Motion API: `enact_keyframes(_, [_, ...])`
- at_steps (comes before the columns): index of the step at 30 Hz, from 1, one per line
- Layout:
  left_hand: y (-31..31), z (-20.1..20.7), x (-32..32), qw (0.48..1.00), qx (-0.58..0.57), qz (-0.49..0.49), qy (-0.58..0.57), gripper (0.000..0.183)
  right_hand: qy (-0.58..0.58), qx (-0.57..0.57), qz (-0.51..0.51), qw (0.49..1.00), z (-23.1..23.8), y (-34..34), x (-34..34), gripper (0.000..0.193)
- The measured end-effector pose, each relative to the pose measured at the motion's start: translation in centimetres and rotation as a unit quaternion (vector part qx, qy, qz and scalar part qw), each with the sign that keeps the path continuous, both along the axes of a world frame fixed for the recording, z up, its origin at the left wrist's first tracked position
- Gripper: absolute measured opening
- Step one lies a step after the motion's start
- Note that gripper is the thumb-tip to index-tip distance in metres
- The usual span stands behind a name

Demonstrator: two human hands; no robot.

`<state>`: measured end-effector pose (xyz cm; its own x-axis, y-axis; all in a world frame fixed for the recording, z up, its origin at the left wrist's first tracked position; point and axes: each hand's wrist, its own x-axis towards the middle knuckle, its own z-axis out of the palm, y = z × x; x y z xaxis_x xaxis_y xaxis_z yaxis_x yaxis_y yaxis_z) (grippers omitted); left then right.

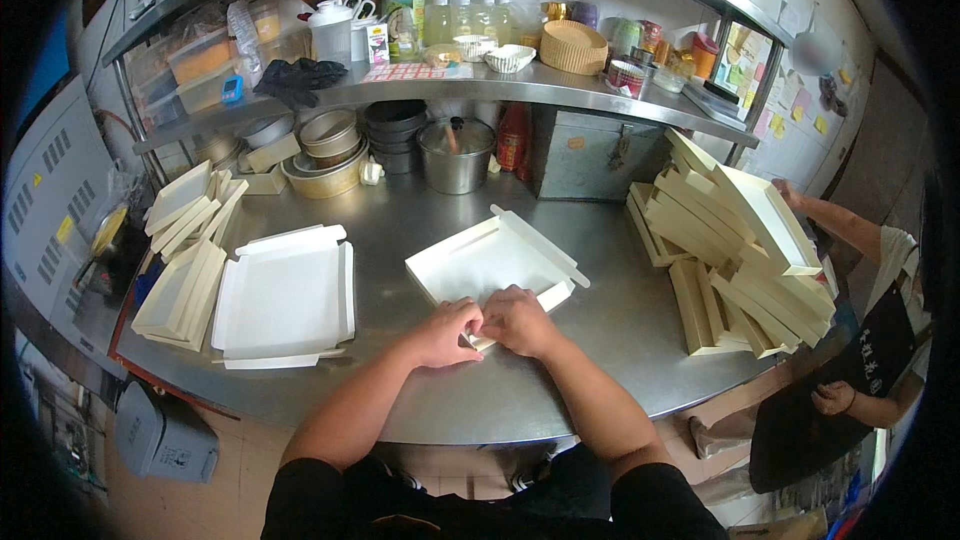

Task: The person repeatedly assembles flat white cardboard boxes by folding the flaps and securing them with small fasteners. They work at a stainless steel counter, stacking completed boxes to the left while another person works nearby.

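Note:
A shallow cream cardboard box (497,250), partly folded, lies in front of me on the steel table. Its left side stands up, while the flaps at its far right corner stick outward. My left hand (446,332) is closed on the near corner, fingers curled around the cardboard. Right beside it, almost touching, my right hand (518,321) grips the near edge with bent fingers. The two hands hide most of that corner. To the left lies a white, flatter box blank (284,295) with its side flaps spread.
Folded boxes (180,290) stand stacked at the table's left end. A taller, leaning pile of boxes (735,260) fills the right end, where a co-worker's hand (788,193) touches one. Behind are a lidded pot (455,165), a metal chest (590,155) and a loaded shelf (560,87).

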<state>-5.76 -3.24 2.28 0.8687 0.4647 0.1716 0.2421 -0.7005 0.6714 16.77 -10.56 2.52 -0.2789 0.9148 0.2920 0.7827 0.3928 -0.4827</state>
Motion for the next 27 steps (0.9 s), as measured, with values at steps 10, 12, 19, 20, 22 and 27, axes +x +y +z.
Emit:
enact_keyframes(10, [1.2,0.6,-0.7,0.999,-0.006,-0.03,-0.031,0.04,0.056,-0.007,0.118,0.991,-0.5,-0.6,0.9,0.029])
enact_keyframes(12, [1.9,0.5,-1.2,0.999,0.018,-0.026,-0.023,0.037,0.064,-0.007,0.117,0.991,-0.1,-0.9,0.7,0.027])
enact_keyframes(19, [3.1,-0.4,-1.9,0.995,0.091,-0.041,0.027,0.023,0.085,0.025,0.109,0.99,0.3,-1.3,0.1,0.025])
enact_keyframes(20, [3.1,-0.4,-1.9,0.995,0.085,-0.038,0.033,0.021,0.078,0.031,0.117,0.99,0.3,-1.3,0.1,0.025])
enact_keyframes(22, [3.0,-0.1,-1.8,0.996,0.074,-0.055,0.015,0.02,0.064,0.042,0.131,0.988,0.3,-1.3,0.2,0.026])
enact_keyframes(27, [3.3,0.1,-1.8,0.996,0.048,-0.071,0.012,0.021,0.03,0.049,0.118,0.991,0.8,-1.3,0.2,0.022])
